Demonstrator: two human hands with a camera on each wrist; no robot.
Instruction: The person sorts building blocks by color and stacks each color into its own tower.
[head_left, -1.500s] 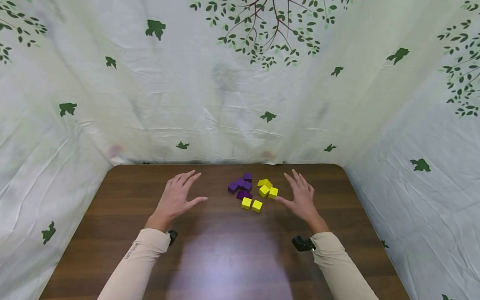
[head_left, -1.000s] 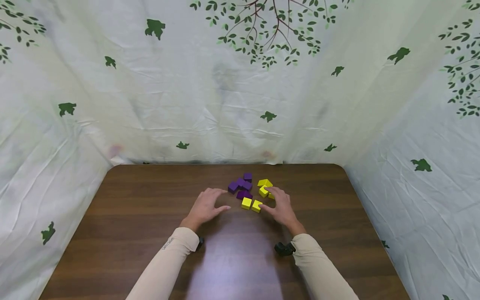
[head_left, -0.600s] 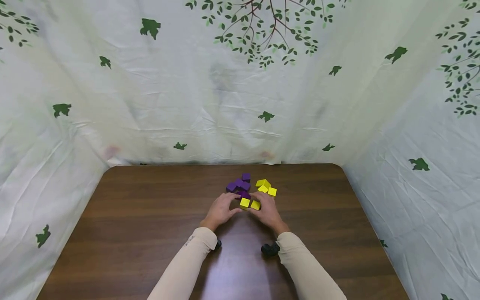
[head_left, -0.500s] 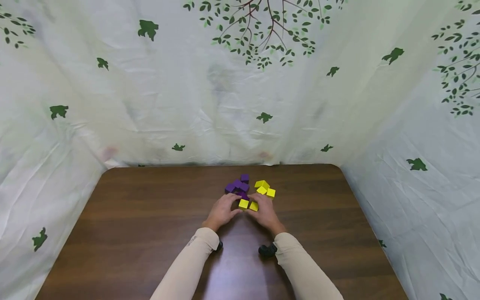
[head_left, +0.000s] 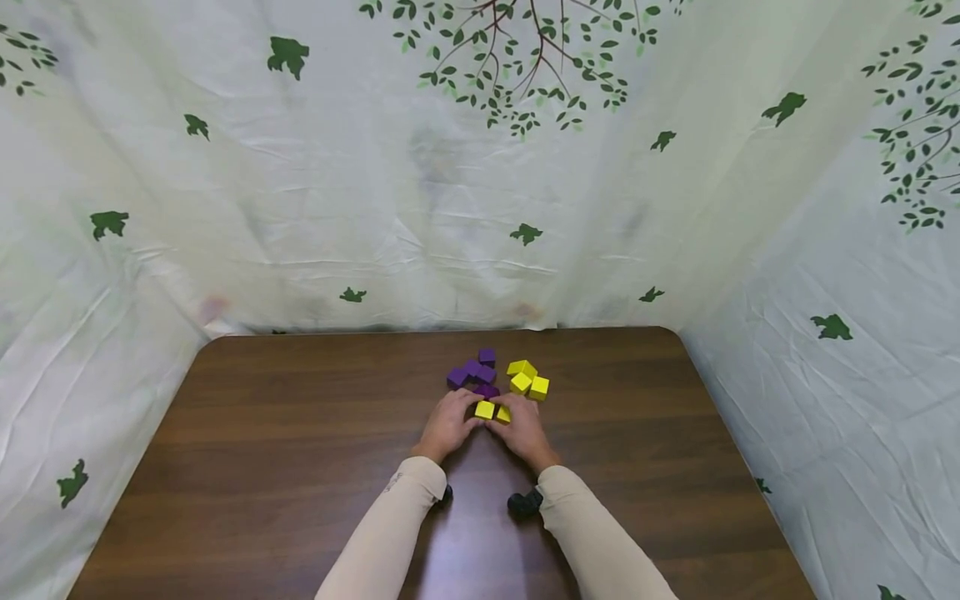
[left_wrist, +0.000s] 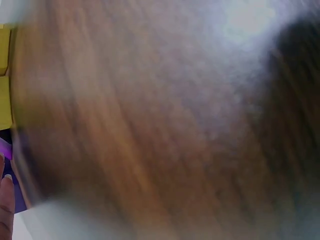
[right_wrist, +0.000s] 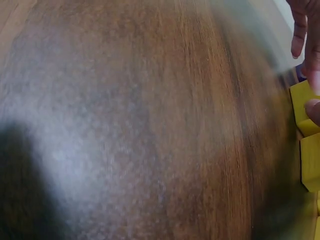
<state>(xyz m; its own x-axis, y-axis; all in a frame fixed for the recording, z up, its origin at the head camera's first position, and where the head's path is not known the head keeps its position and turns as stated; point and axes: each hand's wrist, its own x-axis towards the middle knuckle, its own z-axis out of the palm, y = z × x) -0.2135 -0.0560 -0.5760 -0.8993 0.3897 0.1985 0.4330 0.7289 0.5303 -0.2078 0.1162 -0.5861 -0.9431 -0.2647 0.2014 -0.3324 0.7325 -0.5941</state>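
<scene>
While my right hand (head_left: 523,428) pinches the right yellow cube (head_left: 503,415), the left yellow cube (head_left: 485,410) sits just left of it, nearer my left hand (head_left: 445,425), whose fingers curve narrow, grip unclear; right wrist view shows my thumb (right_wrist: 313,111) at its cube, left wrist view shows no thumb.
</scene>
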